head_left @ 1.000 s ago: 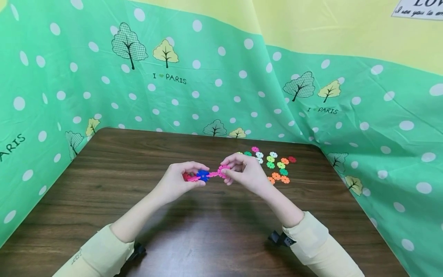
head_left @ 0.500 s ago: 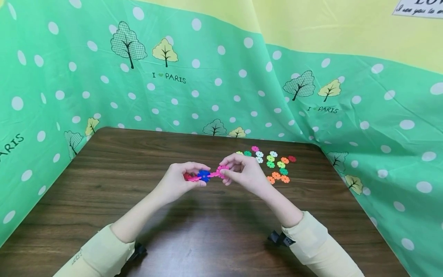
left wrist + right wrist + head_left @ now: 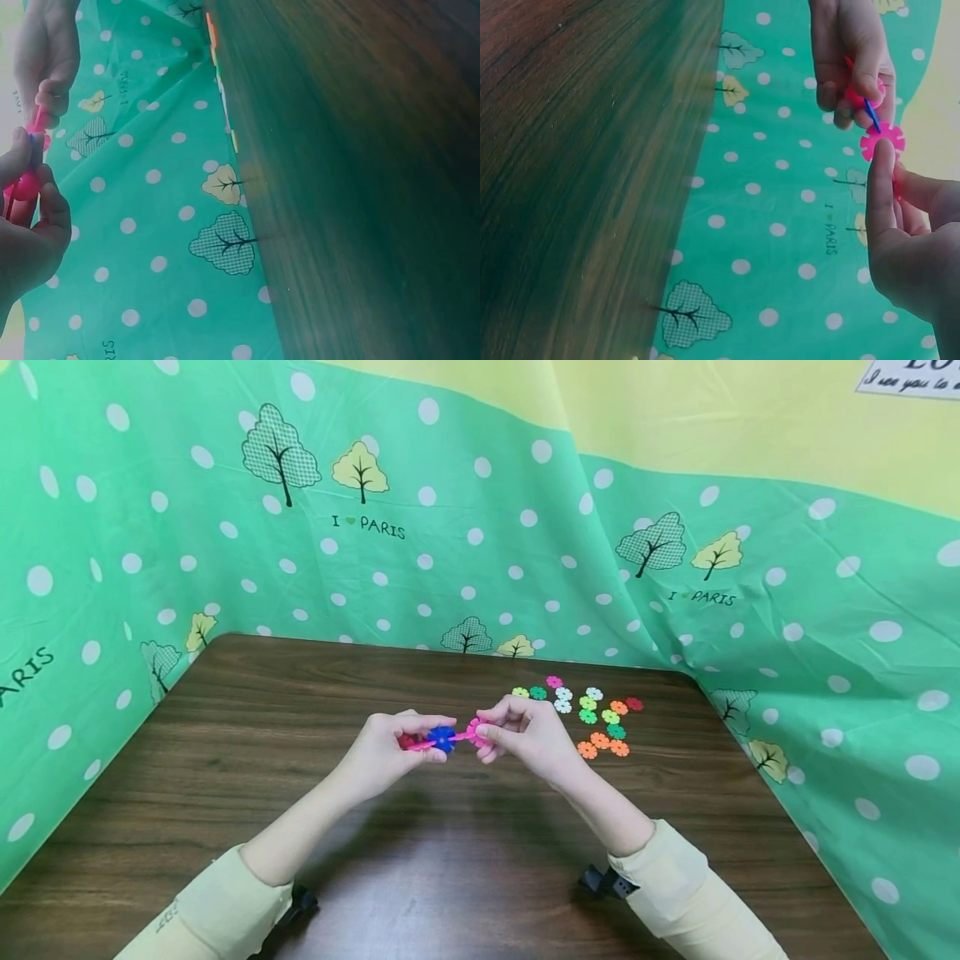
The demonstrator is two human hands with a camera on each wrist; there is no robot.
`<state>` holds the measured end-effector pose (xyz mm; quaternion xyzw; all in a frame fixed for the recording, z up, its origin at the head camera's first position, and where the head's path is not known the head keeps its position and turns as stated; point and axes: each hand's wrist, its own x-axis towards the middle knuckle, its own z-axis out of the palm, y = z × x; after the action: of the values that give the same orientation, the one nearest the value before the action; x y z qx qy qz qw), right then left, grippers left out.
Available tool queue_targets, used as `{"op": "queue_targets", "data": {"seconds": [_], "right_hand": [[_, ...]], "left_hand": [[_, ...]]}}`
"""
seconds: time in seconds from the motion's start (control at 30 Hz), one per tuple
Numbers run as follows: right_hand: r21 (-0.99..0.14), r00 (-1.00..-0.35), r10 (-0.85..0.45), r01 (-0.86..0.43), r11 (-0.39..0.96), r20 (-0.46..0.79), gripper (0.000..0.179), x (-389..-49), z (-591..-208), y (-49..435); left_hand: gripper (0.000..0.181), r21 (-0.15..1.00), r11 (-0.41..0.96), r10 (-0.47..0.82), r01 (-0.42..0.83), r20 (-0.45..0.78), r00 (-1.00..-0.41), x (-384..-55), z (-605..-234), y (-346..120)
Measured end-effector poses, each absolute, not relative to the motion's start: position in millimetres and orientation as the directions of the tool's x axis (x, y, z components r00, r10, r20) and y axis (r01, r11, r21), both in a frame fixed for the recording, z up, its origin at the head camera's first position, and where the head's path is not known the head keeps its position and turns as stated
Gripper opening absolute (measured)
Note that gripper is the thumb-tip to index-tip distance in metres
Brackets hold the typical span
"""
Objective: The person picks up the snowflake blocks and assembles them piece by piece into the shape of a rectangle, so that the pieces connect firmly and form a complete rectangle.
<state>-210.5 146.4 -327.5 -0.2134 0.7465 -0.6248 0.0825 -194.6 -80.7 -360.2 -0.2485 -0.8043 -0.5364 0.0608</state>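
**Both Ends Pinched, Strung Left to Right Across Mid-Frame**

I had a short chain of flower-shaped discs point(image 3: 448, 741) raised above the tabletop point(image 3: 262, 777) near the middle of the frame, its long axis running left to right and rising slightly toward the right. My left grip point(image 3: 388, 750) was clamped on its left part: forefinger over the blue disc point(image 3: 440, 740), thumb below it, with a pink piece point(image 3: 421, 747) and a red one point(image 3: 407, 741) reaching back into my palm. My right grip point(image 3: 531, 737) pinched the pink end disc point(image 3: 475, 732) between thumb and fingers, so the chain lay to the left of that hand and to the right of the other. The blue disc was nearer my left. Between it and the end disc sat a pink link point(image 3: 883, 140), nearly edge-on from the head but face-on in the right wrist view. Whether the end disc was fully slotted into that link, I could not tell.

Compared with a second earlier, the end disc sat slightly closer to the blue one and looked narrower, and the link had thinned to a line. The yellow-green disc point(image 3: 520, 692) beyond my right fingers showed more fully. The orange discs point(image 3: 599, 741) at right had stayed put.
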Motion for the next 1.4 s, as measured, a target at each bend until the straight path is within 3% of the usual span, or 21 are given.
{"op": "queue_targets", "data": {"seconds": [0.33,0.5,0.93,1.4], "right_hand": [[-0.981,-0.893,-0.445,-0.142,0.133,0.069,0.028,-211.0,-321.4,153.5],[-0.981,-0.890,-0.450,-0.143,0.130,0.070,0.028,-212.6,-322.3,155.1],[-0.962,-0.883,-0.463,-0.187,0.198,0.076,0.025,-213.0,-322.6,157.1],[-0.937,-0.900,-0.422,-0.232,0.261,0.105,0.022,-217.1,-324.4,162.1]], "left_hand": [[0.034,0.904,0.265,0.344,0.336,0.237,-0.909,-187.8,-345.6,-78.7],[0.030,0.933,0.217,0.367,0.289,0.196,-0.909,-197.2,-356.0,-78.4],[0.017,0.935,0.267,0.393,0.232,0.114,-0.912,-196.2,-353.9,-70.6],[0.014,0.930,0.278,0.421,0.240,0.107,-0.901,-197.8,-356.4,-74.2]]}}
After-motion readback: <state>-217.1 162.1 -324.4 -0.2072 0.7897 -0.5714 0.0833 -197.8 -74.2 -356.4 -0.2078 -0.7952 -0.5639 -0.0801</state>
